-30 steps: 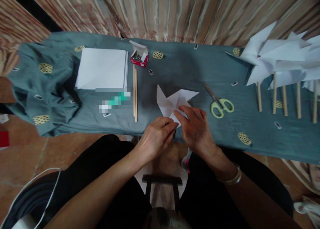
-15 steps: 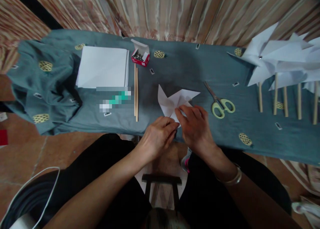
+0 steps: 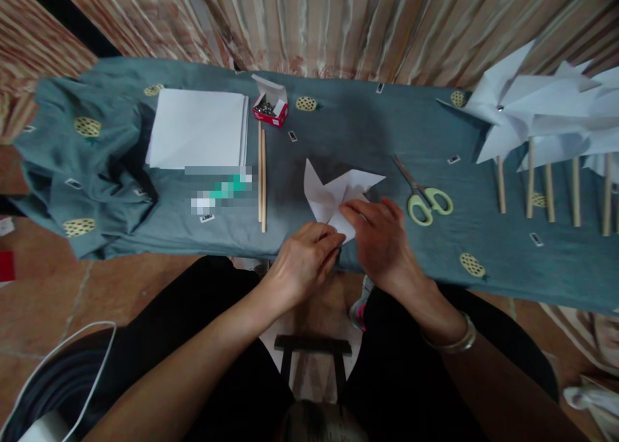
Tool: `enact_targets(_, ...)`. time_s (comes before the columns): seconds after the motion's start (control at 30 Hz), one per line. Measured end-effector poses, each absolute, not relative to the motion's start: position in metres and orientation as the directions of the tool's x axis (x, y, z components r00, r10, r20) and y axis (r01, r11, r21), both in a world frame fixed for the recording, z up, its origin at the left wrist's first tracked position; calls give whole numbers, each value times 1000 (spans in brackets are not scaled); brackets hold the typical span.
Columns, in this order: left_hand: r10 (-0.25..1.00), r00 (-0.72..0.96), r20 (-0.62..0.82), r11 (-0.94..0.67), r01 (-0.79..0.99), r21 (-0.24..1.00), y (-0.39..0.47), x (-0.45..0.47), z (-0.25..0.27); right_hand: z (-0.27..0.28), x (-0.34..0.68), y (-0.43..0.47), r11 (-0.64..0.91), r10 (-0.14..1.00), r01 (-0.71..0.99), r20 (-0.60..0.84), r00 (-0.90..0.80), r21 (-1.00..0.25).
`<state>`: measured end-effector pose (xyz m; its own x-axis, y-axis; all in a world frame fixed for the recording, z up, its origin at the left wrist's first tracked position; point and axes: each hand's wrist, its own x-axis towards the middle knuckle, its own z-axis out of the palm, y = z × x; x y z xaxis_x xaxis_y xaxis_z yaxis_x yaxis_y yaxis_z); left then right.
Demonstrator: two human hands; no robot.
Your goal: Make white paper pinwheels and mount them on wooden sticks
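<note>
Presently in hand: white paper pinwheel (image 3: 330,194), at the near edge of the table (image 3: 348,139), pointed blades spread away from the person.
Left hand (image 3: 305,258): thumb and fingers pinched on the paper's near corner.
Right hand (image 3: 382,242): fingertips on the paper, close beside the left; gripping or merely pressing, hard to say, since the hand covers that part.
Right wrist: pale bangle (image 3: 461,344).
Scissors (image 3: 418,188): flat, just right of the right hand; green handles nearer the person, tips pointing away.
Sticks (image 3: 264,191): two, slim, wooden, side by side, left of the paper.
Box (image 3: 271,112): small, red, lid up, metal pieces inside; by the sticks' far ends.
Sheets (image 3: 198,129): white stack, left of the box.
Far right: several mounted pinwheels (image 3: 522,100), overlapping, handles toward the person.
Cloth (image 3: 91,191): grey-green, pineapple prints, bunched at the left end.
</note>
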<state>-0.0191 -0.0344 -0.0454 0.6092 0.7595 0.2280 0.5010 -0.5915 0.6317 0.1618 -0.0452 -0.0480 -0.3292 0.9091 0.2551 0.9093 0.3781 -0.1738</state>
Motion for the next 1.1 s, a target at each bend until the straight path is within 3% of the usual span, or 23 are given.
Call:
enact_targets(0.2, 758, 612, 224, -593, 506, 626, -34, -19, -45, -47, 152, -46, 378, 899, 925, 256, -355, -46)
enact_targets(0.4, 760, 616, 210, -584, 504, 637, -34, -20, -44, -50, 148, -48, 357, 915, 932, 225, -335, -62)
enact_targets(0.5, 760, 615, 212, -584, 502, 638, -34, -20, -44, -51, 154, -47, 368, 912, 923, 236, -335, -114)
enact_targets(0.67, 763, 604, 230, -591, 508, 627, -34, -19, -44, -46, 175, -40, 423, 890, 832, 339, -306, -358)
enact_targets(0.73, 764, 600, 238, -595, 511, 621, -34, -20, -44, -44, 182, -37, 423, 883, 812, 385, -269, -401)
enact_targets(1.1, 753, 615, 236, -597, 485, 639, -32, -21, -44, -50, 171, -42, 438, 880, 878, 293, -374, -195)
